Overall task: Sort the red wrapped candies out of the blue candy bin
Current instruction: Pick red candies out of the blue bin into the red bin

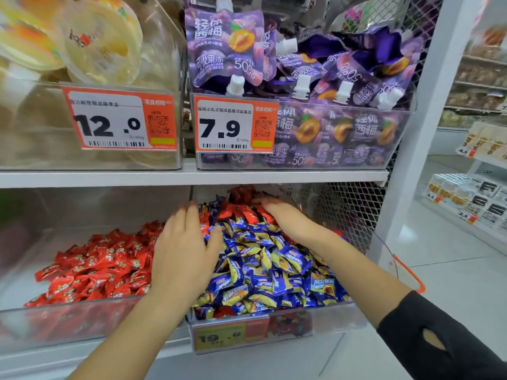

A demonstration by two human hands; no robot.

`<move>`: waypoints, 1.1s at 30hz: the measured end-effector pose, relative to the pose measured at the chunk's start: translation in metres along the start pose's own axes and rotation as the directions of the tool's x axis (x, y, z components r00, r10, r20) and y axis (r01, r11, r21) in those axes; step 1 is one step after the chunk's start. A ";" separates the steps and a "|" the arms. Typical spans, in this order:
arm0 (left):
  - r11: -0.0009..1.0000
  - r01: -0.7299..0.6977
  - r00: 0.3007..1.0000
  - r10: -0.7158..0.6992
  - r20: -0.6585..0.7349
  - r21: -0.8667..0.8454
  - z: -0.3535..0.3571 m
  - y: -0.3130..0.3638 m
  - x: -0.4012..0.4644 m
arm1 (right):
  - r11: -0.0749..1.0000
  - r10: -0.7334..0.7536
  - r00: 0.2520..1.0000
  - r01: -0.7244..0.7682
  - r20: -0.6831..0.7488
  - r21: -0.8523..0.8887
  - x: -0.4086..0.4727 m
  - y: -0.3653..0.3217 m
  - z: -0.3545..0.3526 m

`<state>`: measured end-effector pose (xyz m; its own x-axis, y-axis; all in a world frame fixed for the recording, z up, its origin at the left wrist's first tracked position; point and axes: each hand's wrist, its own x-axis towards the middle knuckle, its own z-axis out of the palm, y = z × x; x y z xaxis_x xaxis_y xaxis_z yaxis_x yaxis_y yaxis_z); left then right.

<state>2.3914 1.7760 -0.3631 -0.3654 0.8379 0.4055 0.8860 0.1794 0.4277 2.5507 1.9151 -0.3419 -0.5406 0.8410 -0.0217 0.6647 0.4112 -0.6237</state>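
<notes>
Fingers (pixel 192 215) flat above blue candies (pixel 274 267), red candies (pixel 247 212) beyond.

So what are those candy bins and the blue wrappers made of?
The blue candy bin looks like clear rigid plastic, probably acrylic: the candies show through its front wall. The blue candies have glossy, crinkled wrappers, likely plastic film or foil.

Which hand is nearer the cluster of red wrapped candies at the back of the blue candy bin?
Right. The right hand lies with its fingertips on the red wrapped candies at the back; the left hand rests nearer the front-left, over the divider.
</notes>
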 end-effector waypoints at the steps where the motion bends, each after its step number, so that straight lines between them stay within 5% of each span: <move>1: 0.996 -0.076 0.997 0.078 -0.026 0.043 -0.003 0.004 -0.001 | 0.999 -0.037 0.999 0.037 -0.009 -0.026 0.000 0.002 0.003; 9: 0.916 -0.383 0.911 0.353 0.215 0.120 0.032 0.041 -0.033 | 0.954 -0.282 0.949 0.263 -0.137 -0.143 -0.023 0.001 0.023; 14: 0.922 -0.329 0.935 0.287 0.210 0.206 0.043 0.033 -0.022 | 0.968 -0.248 0.943 0.249 -0.223 -0.023 -0.036 0.007 0.020; 20: 0.932 -0.290 0.942 0.237 0.239 0.218 0.047 0.039 -0.012 | 0.930 -0.353 0.902 0.308 -0.248 -0.202 -0.055 0.022 0.024; 27: 0.954 -0.197 0.920 0.260 0.294 -0.226 0.027 0.044 0.002 | 0.889 -0.368 0.908 0.280 -0.201 -0.362 -0.060 0.033 0.026; 33: 0.975 -0.211 0.951 0.220 0.219 -0.066 0.041 0.056 -0.001 | 0.941 -0.305 0.914 0.246 -0.266 -0.233 -0.047 0.033 0.020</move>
<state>2.4537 1.8062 -0.3726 -0.0898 0.9488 0.3027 0.9224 -0.0354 0.3846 2.5882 1.8821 -0.3769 -0.5598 0.7372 0.3783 0.6129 0.6756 -0.4098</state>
